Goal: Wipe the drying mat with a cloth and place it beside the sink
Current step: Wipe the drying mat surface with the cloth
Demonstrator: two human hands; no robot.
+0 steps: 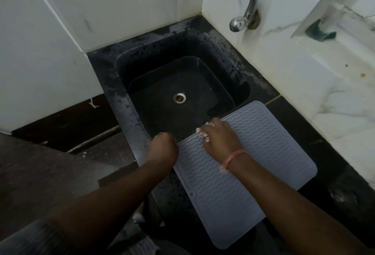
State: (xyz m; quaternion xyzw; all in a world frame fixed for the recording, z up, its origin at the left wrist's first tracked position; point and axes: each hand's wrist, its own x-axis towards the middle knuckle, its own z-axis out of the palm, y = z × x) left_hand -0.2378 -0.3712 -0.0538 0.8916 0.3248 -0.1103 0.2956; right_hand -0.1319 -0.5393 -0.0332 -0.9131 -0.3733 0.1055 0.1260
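Drying mat (249, 165) lies flat on the dark counter (328, 175) at about four o'clock from the sink (182, 84), with its far-left edge hanging a little over the basin's near rim. It is a pale grey rounded rectangle, ribbed all over with fine wavy ridges, with a smooth border and a small hole near the left edge at about seven o'clock. It looks like silicone — soft, floppy and light, likely to sag or fold if lifted by one corner, and probably grippy when dry, slicker when wet. My judgement is that two hands on one long edge, or a loose roll, would carry it best.

Nearest the camera, both forearms reach in from six o'clock. The left hand (162, 147) is curled into a fist right at the mat's left edge, at the sink rim; whether it pinches the mat there I cannot tell. The right hand (219, 135), with a pink thread on its wrist, rests palm-down on the mat's far-left edge, its fingers (205, 136) bent over that edge, seemingly gripping it. No cloth is clearly visible in either hand.

Beyond them, the sink is black, square and matte, with water beads on its walls and a steel drain (179, 97). Farther still — at one o'clock — a curved chrome tap (243, 3) comes out of the white marbled tile wall.
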